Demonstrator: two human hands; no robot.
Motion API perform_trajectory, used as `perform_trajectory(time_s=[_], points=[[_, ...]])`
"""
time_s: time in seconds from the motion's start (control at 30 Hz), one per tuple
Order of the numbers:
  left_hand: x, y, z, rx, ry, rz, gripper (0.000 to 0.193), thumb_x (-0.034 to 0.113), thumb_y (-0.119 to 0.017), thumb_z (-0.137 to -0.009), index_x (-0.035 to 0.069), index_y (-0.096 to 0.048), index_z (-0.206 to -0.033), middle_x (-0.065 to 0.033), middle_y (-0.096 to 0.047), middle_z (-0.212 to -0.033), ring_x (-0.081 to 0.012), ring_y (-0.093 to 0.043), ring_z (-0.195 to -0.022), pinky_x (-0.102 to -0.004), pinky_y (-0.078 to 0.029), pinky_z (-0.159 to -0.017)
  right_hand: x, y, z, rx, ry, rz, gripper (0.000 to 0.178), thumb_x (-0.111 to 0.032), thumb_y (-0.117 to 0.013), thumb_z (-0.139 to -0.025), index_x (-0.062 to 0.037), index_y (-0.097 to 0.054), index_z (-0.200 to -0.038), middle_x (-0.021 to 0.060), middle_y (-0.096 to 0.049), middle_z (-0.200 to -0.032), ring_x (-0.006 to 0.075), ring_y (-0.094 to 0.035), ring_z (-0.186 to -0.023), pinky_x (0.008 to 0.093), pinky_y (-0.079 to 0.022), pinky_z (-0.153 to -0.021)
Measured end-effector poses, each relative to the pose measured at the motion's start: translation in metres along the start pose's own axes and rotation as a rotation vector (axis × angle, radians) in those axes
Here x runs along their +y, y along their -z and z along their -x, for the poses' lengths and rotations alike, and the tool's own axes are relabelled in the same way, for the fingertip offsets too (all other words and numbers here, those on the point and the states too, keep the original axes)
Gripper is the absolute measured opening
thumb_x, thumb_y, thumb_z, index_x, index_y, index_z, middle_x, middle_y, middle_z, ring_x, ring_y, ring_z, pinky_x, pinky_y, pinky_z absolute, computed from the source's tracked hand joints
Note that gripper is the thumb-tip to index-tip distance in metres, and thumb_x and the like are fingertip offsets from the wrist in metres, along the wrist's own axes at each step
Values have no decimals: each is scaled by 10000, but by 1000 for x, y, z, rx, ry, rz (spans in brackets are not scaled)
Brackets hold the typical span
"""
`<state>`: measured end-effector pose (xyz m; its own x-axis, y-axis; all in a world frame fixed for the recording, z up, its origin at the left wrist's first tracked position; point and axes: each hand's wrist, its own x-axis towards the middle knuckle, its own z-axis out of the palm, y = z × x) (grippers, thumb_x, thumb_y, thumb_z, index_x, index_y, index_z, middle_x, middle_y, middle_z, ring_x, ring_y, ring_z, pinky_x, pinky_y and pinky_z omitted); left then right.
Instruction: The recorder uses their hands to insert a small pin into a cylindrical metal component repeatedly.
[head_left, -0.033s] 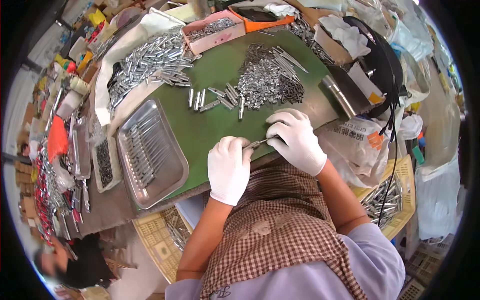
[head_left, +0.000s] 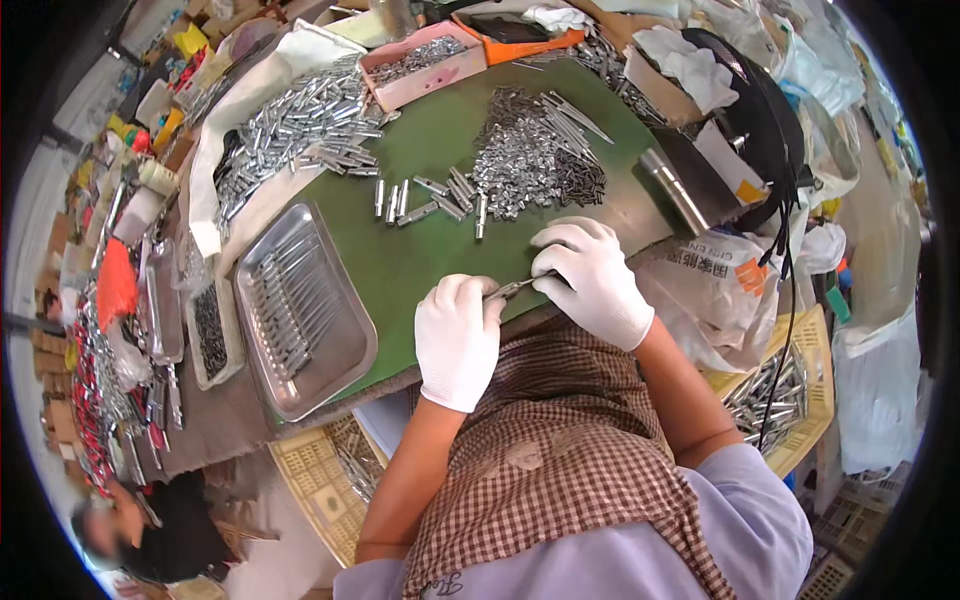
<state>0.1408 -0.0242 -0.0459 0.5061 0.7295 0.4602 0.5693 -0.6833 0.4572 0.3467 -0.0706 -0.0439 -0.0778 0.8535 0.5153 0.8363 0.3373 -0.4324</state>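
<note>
Both hands wear white gloves and meet at the near edge of the green work surface (head_left: 400, 290). My left hand (head_left: 458, 335) has its fingers closed round a thin metal piece (head_left: 515, 288). From the other side, the fingertips of my right hand (head_left: 592, 285) pinch the end of the same piece. My fingers cover most of it, so its exact kind is unclear. Beyond the hands lies a heap of small silver metal parts (head_left: 520, 165), with darker parts at its edge. Several short silver cylinders (head_left: 445, 195) lie just left of the heap.
A steel tray (head_left: 362, 355) of long thin metal rods stands at left. Behind it is a white-lined pile of silver tubes (head_left: 300, 115). A pink box (head_left: 425, 75) stands at the back. A steel cylinder (head_left: 675, 190) lies at right, above a yellow crate (head_left: 820, 400). Another person (head_left: 165, 525) is at lower left.
The view has shifted very slightly. Both hands keep the same grip on the thin metal piece, and the things on the work surface stay in place.
</note>
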Motion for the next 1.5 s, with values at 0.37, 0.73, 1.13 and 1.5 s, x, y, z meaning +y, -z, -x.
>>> perform_trajectory(time_s=[0.37, 0.73, 1.13, 1.5], points=[[1, 3, -1, -18, -20, -39, 185, 84, -738, -822, 76, -611, -956, -113, -632, -925, -345, -613, -898, -462, -473, -798, -1, 0, -8, 20, 93, -8, 106, -126, -730, -801, -146, -645, -861, 12, -660, -1054, 272, -620, -1127, 457, -467, -964], [2, 3, -1, -2, -35, -50, 178, 85, -737, -819, 75, -616, -949, -117, -629, -915, -345, -615, -885, -464, -475, -789, 10, -3, -12, -77, 125, -106, 107, -120, -723, -777, -144, -672, -868, 32, -661, -1019, 279, -630, -1069, 446, -485, -921], [1, 3, -4, -9, -41, 8, 152, 65, -733, -810, 72, -632, -924, -112, -641, -896, -334, -621, -849, -450, -481, -770, -19, -5, 0, 28, 270, 181, 265, -143, -726, -742, -136, -699, -1006, 14, -657, -1025, 230, -627, -1076, 425, -488, -923], [1, 1, -1, 31, -31, 2, 146, 91, -748, -808, 89, -634, -899, -88, -636, -883, -318, -624, -849, -447, -477, -767, 37, 40, 1, 37, -425, 478, 592, -163, -700, -841, -73, -548, -1407, 181, -624, -1059, 377, -617, -944, 477, -501, -833]])
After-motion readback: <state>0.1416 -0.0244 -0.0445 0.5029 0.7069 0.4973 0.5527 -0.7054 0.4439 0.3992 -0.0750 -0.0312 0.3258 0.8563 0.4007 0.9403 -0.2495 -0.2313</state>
